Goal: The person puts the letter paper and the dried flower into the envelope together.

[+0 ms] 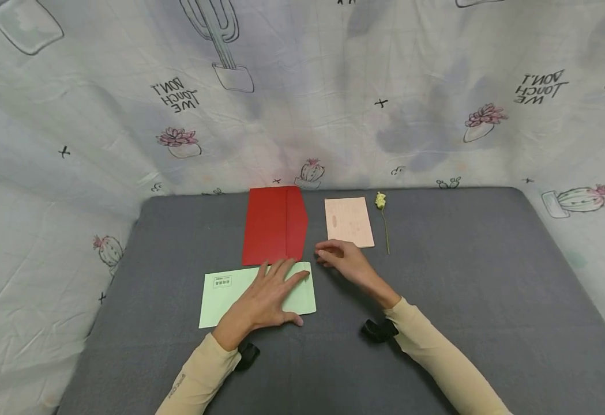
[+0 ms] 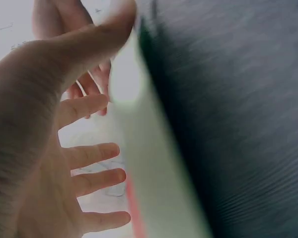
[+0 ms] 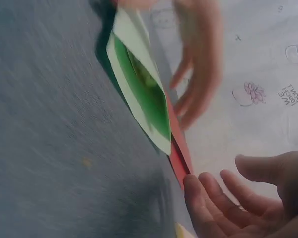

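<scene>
The green envelope (image 1: pixel 228 294) lies on the near half of the bench (image 1: pixel 437 288), print side up, beneath the person's left hand (image 1: pixel 266 297). That hand's fingers are spread and straight, grasping nothing; how firmly they bear on the paper, if at all, cannot be told. At the envelope's right end the mouth (image 3: pixel 146 94) gapes, and something small and pale shows inside, too blurred to identify. If the left hand pressed flat, the mouth would probably close and the contents might crease; if the envelope were tipped mouth down, they could slide out.

The right hand (image 1: pixel 346 262) hangs just beyond that end, its fingers loosely bent and released. Should it come in toward the mouth at a poor angle, a fingertip could catch the thin edge and tear it, or push the envelope askew if the left hand bears too lightly.

The red envelope (image 1: pixel 268 227) lies so close to the green one's far edge that a shove could drive one under the other. Farther right, the pink card (image 1: pixel 351 222) sits near the right hand, where a careless wrist might drag it. Beside it lies a flower (image 1: pixel 380 200), whose slender stem looks likely to snap under a brushing sleeve.
</scene>
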Motion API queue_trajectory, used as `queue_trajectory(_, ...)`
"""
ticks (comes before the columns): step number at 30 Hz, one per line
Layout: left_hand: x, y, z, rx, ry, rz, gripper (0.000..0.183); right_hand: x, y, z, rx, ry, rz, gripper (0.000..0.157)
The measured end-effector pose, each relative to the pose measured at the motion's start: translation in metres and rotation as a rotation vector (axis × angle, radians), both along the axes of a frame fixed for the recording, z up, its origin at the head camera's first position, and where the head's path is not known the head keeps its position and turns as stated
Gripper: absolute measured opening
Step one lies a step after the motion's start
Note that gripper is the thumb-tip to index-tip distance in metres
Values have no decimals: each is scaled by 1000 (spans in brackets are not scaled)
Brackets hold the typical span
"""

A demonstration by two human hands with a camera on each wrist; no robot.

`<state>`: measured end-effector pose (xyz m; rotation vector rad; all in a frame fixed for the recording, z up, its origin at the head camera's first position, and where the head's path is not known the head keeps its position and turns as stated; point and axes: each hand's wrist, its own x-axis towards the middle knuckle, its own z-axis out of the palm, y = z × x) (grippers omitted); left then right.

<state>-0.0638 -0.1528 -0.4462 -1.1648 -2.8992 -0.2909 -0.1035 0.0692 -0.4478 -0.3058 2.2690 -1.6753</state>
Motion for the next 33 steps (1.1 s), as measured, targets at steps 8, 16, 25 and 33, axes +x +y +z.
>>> queue_trajectory(8, -37, -8, 23, 1, -8, 210, 72, -29, -19, 2, 248, 321, -28, 33)
queue_trajectory(16, -93, -11, 7, -98, -139, 340, 80, -59, -32, -6, 438, 415, 18, 42)
queue_trajectory(25, -116, -2, 2, -103, -183, 409, 85, -81, -53, -3, 658, 434, 140, 53)
queue_trajectory(33, -127, 5, 2, -160, -228, 437, 84, -88, -63, -8, 733, 427, 196, 49)
